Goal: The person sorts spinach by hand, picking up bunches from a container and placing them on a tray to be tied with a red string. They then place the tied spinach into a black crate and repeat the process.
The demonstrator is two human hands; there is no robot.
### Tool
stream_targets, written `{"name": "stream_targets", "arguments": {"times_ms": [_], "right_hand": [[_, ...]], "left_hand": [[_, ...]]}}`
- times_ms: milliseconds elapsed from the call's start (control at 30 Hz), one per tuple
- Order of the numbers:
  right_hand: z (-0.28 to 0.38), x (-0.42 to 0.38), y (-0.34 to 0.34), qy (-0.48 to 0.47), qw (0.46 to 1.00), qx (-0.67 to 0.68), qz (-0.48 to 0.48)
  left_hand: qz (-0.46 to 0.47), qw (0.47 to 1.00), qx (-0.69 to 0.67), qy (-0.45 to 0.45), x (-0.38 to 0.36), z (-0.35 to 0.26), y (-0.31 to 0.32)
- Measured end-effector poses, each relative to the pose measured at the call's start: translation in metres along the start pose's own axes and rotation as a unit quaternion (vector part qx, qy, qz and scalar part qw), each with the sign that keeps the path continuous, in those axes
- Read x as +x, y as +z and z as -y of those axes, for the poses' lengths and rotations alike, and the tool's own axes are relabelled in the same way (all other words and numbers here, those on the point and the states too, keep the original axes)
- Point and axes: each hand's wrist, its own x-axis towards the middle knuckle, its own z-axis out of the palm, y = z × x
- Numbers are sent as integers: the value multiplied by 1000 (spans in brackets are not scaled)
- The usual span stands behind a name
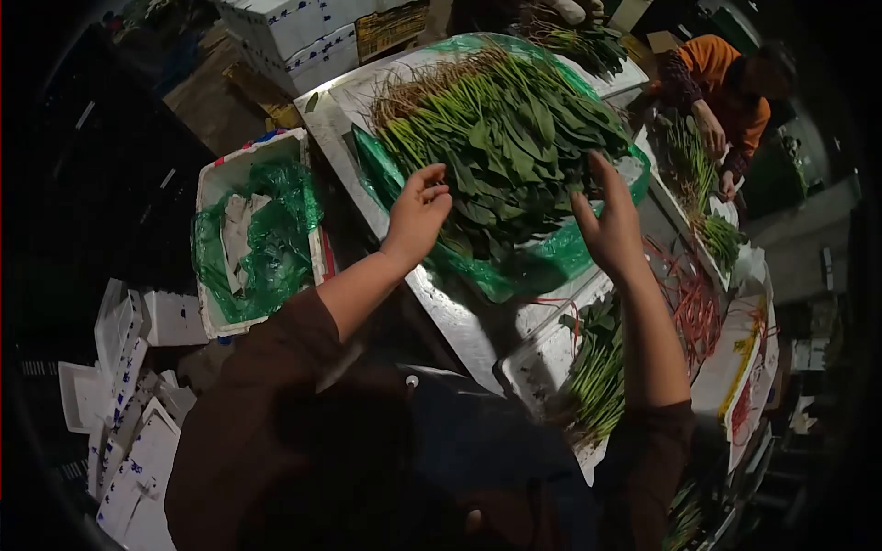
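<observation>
A broad pile of leafy greens (514, 138) with long green stems and brownish roots lies on a green plastic sheet (560, 262) on the table in front of me. The roots point to the far left and the leaves toward me. My left hand (420, 219) is at the near left edge of the pile, fingers loosely bent, thumb apart from them, nothing seen in it. At the right edge of the leaves, my right hand (611, 225) is open, thumb and fingers spread, palm turned toward the pile.
To the left stands a foam box (209, 303) lined with green plastic. More greens (597, 376) lie in a white tray near my right forearm, with red ties (694, 308) beyond. A person in orange (712, 64) handles greens at right. White foam boxes (294, 41) are stacked at the back.
</observation>
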Motion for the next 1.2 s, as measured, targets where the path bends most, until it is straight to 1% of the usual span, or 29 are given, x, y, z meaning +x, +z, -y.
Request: {"name": "stream_targets", "arguments": {"times_ms": [33, 67, 100, 133, 167, 200, 267, 300, 333, 400, 433, 500, 567, 600, 633, 667, 700, 733, 800, 833, 867, 933, 967, 1000, 1067, 1100, 1133, 1167, 1200], "right_hand": [[-1, 29, 13, -7, 999, -38, -6], [-2, 56, 26, -13, 997, -76, -13], [-7, 83, 37, -16, 996, -82, -9], [-13, 110, 49, 16, 993, -115, -2], [-20, 134, 61, 49, 988, -146, 5], [-29, 158, 72, 48, 987, -152, 10], [-42, 198, 87, 102, 972, -208, 44], [-44, 211, 91, 134, 961, -234, 64], [-48, 222, 97, 131, 960, -239, 68], [-63, 241, 107, 241, 934, -228, 132], [-75, 249, 114, 238, 934, -231, 134], [-99, 256, 127, 287, 913, -239, 162], [-98, 257, 133, 286, 909, -241, 184], [-97, 255, 136, 285, 905, -241, 204], [-87, 256, 131, 288, 903, -244, 207], [-66, 263, 120, 297, 875, -243, 294], [-54, 267, 114, 304, 841, -240, 377], [-58, 267, 116, 306, 840, -242, 377], [-66, 266, 120, 236, 855, -287, 363], [-60, 263, 121, 213, 856, -333, 334], [-62, 258, 120, 215, 855, -333, 334], [-67, 249, 122, 227, 912, -207, 270], [-69, 248, 123, 228, 912, -208, 271], [-72, 247, 124, 215, 916, -214, 263], [-62, 248, 121, 202, 919, -222, 256], [-58, 245, 119, 170, 925, -232, 247], [-43, 242, 116, 138, 931, -242, 238], [-23, 240, 113, 139, 930, -242, 239], [2, 239, 111, 132, 908, -282, 279]], "left_hand": [[-18, 998, 55, -9, 11, 1, -18], [-21, 999, 48, -7, 20, 1, -28], [-59, 997, 28, -46, 26, 1, -37], [-97, 992, 6, -86, 32, 2, -45], [-92, 990, 6, -110, 39, 9, -56], [-93, 989, -1, -113, 45, 10, -59], [-101, 979, -8, -179, 56, 12, -66], [-104, 978, -15, -182, 59, 13, -68], [-92, 976, -12, -196, 62, 13, -69], [-83, 974, -16, -210, 69, 17, -71], [-79, 973, -7, -219, 73, 21, -73], [-75, 970, -1, -230, 81, 20, -75], [-28, 960, -21, -278, 90, 8, -76], [-27, 959, -24, -281, 94, 13, -76], [-26, 959, 16, -280, 98, 19, -75], [-25, 959, 54, -277, 101, 22, -72], [-23, 959, 52, -279, 101, 20, -68], [-34, 960, 55, -272, 100, 16, -65], [-42, 962, 59, -265, 102, 10, -62], [-37, 960, 45, -274, 105, 9, -63], [-32, 958, 32, -283, 107, 9, -64], [-27, 951, 12, -308, 113, 9, -67], [-25, 943, -9, -331, 115, 9, -67], [-24, 943, -9, -332, 115, 9, -66], [-51, 939, -22, -339, 116, 3, -61], [-46, 935, -36, -349, 116, 0, -60], [-46, 934, -36, -351, 117, -1, -60], [-43, 933, -33, -355, 118, -2, -60], [-41, 932, -31, -359, 120, -2, -60]]}}
